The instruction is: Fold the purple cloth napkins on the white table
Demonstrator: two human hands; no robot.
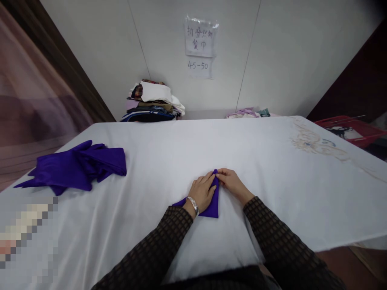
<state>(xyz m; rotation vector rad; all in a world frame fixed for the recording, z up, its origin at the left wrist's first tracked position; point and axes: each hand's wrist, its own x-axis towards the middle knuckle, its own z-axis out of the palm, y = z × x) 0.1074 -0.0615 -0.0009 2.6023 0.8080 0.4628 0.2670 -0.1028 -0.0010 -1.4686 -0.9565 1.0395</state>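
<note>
A folded purple cloth lies on the white tablecloth, narrow at its far tip and wider toward me. My left hand, with a silver bracelet at the wrist, rests flat over the cloth, its fingers spread toward the tip. At the cloth's far right edge, my right hand pinches the tip between thumb and fingers. Part of the cloth sticks out to the left under my left wrist. Several crumpled purple cloths are heaped at the table's left side.
Behind the table's far edge is a stack of folded clothes, with more fabric to its right. A red basket stands beyond the right edge. Paper signs hang on the wall. A sheer pink curtain hangs at the left.
</note>
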